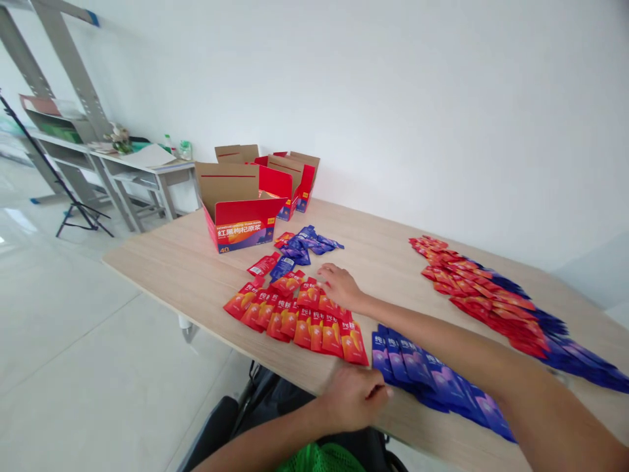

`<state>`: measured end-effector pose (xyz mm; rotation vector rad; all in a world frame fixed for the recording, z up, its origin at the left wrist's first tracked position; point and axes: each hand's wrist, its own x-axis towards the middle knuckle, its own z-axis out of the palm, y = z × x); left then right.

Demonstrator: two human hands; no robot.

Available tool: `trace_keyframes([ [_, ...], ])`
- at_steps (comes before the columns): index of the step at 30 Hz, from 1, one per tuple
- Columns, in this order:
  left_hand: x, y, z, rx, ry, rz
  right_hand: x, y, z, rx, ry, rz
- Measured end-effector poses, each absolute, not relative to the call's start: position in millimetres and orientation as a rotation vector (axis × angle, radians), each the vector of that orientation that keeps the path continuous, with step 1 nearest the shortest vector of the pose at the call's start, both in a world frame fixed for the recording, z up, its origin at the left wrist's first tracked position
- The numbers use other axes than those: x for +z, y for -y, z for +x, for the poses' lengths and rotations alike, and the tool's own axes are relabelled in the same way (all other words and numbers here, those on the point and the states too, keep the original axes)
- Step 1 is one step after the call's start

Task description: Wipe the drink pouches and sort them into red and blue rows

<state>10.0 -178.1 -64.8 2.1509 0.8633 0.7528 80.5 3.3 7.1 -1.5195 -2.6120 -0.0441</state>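
Observation:
My right hand reaches over the upper edge of a fanned row of red sachets, its fingers apart and nothing seen between them. By the table's front edge, my left hand is loosely curled, with no item visible in it. It lies between the red row and a row of blue sachets, which runs to the right under my right forearm. Beyond the red row is a loose pile of blue sachets, with a few red ones beside it.
An open red and blue carton stands at the table's left, with more open cartons behind it. Long overlapping rows of red sachets and blue sachets lie at the right. A white wall rises behind the table.

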Motion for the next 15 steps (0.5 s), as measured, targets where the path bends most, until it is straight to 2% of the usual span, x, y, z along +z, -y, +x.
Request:
trace_keyframes([
  [7, -82, 178, 18, 0.71, -0.749, 2.534, -21, -74, 13, 0.022, 2.472, -1.389],
  [11, -106, 180, 29, 0.634, -0.551, 2.809, -26, -90, -4, 0.013, 2.512, -1.361],
  [15, -123, 183, 36, 0.735, -0.536, 2.884, -28, -94, -10, 0.008, 2.615, -1.303],
])
